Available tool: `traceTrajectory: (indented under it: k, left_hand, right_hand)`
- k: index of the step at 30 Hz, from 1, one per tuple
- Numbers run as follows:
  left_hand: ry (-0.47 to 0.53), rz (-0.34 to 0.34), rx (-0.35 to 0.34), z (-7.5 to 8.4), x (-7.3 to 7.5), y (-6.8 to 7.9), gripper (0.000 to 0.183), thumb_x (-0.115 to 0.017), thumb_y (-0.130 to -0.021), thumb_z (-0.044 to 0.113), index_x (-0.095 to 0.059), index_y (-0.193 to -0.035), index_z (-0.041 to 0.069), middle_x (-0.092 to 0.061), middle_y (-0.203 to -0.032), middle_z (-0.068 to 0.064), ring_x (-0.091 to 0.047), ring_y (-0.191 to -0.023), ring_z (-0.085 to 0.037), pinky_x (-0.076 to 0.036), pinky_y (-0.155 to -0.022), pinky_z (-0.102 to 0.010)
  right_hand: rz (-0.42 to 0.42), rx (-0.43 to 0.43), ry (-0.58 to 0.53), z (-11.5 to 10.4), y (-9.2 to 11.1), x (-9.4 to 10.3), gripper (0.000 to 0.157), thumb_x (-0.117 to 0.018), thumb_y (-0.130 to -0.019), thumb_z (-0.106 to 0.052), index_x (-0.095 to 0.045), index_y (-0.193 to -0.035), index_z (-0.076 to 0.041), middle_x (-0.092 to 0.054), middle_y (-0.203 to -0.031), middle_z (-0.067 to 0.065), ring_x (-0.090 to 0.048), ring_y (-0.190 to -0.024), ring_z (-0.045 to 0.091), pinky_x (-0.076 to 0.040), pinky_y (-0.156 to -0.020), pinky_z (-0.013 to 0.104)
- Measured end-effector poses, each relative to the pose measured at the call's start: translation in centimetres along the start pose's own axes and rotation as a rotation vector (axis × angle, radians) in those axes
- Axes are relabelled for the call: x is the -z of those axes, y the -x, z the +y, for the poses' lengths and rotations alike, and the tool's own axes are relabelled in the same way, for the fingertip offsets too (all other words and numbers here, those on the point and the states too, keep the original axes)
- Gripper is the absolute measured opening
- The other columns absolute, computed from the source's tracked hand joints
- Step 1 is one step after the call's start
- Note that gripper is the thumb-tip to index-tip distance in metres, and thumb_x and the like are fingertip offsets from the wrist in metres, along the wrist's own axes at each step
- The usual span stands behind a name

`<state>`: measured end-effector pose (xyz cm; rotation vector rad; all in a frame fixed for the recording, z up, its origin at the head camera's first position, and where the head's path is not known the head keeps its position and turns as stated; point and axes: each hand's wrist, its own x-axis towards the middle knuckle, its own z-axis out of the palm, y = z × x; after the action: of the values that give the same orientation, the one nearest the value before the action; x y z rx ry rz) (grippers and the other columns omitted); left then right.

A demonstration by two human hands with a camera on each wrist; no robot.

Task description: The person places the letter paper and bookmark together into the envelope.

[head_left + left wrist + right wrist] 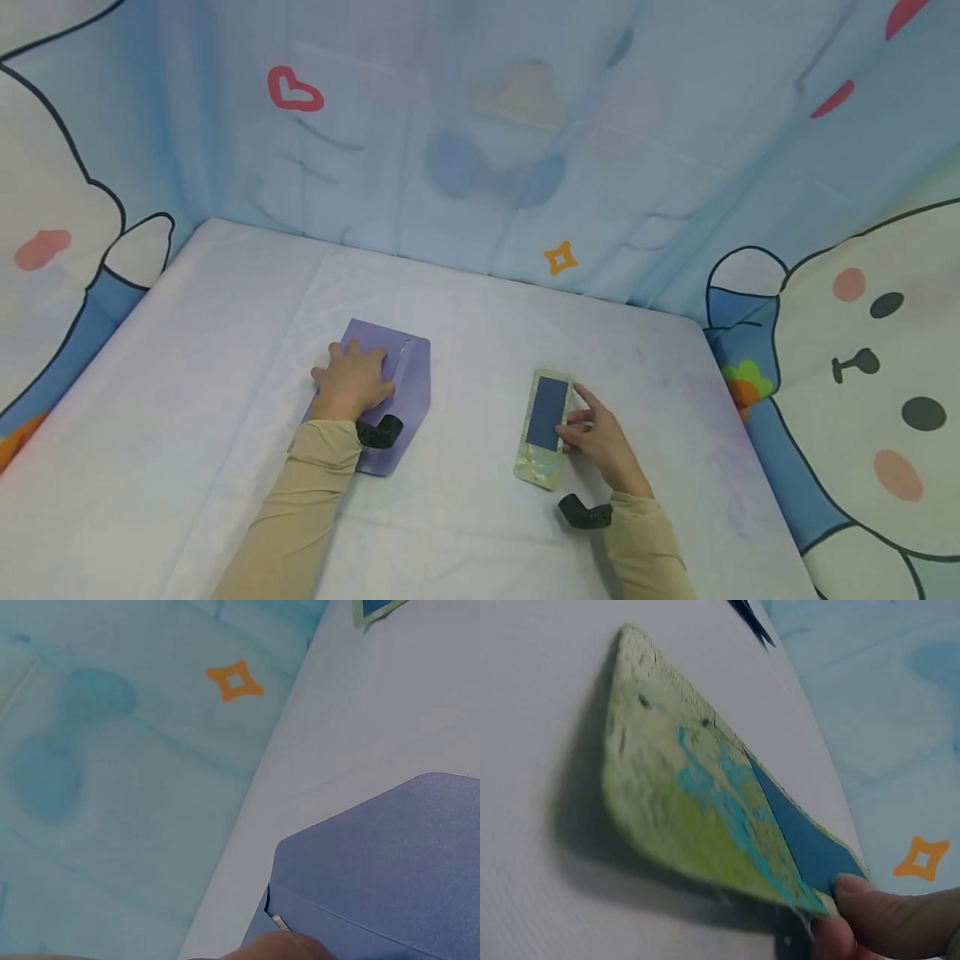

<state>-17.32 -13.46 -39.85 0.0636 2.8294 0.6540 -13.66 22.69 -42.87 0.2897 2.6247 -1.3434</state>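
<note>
A purple envelope (411,375) with a pointed flap lies on the white-covered table, left of the middle. My left hand (349,382) rests on it with fingers spread. In the left wrist view the flap and crease of the envelope (375,862) show, with only a bit of the hand (283,948) at the bottom edge. To the right, my right hand (600,437) pinches the long side of a green patterned card (538,468) bearing a dark blue rectangle. The right wrist view shows the thumb (892,919) on the blue part and the card (682,802) tilted, one side raised above the cloth.
A white cloth (465,533) covers the table. Behind it hangs a light blue curtain (390,167) with cartoon prints, also at both sides. Black wrist devices (583,512) stick out beside both sleeves. Bare cloth lies between envelope and card.
</note>
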Motion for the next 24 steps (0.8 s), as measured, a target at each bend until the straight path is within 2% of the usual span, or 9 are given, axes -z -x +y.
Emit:
traceTrajectory:
  k: [6,16,24]
  left_hand:
    - [-0.005,0.004,0.001,0.0,0.0,-0.1,0.059,-0.06,-0.088,0.032,-0.045,-0.141,0.013,-0.033,-0.143,-0.028,-0.024,-0.132,-0.051,-0.031,-0.09,-0.073]
    - [0.003,0.0,0.007,-0.1,0.0,-0.1,0.059,-0.06,-0.087,0.032,-0.045,-0.141,0.013,-0.033,-0.144,-0.028,-0.024,-0.132,-0.051,-0.031,-0.09,-0.073]
    - [0.008,0.005,0.005,-0.1,-0.1,-0.1,0.059,-0.061,-0.087,0.032,-0.046,-0.141,0.013,-0.035,-0.142,-0.027,-0.026,-0.131,-0.049,-0.032,-0.09,-0.072]
  right_hand:
    - [-0.067,0.023,-0.099,-0.2,-0.2,-0.4,0.092,-0.064,-0.086,0.001,-0.007,-0.155,-0.022,-0.048,-0.106,0.014,-0.06,-0.076,0.012,-0.057,-0.067,0.03]
    - [-0.14,0.054,-0.17,-1.1,-0.4,-0.9,0.1,-0.064,-0.085,0.005,0.001,-0.154,-0.027,-0.045,-0.101,0.011,-0.063,-0.076,0.012,-0.057,-0.069,0.031]
    - [-0.165,0.047,-0.204,-1.4,-0.6,-1.4,0.102,-0.063,-0.085,0.007,0.003,-0.153,-0.031,-0.045,-0.098,0.009,-0.062,-0.079,0.012,-0.057,-0.07,0.032]
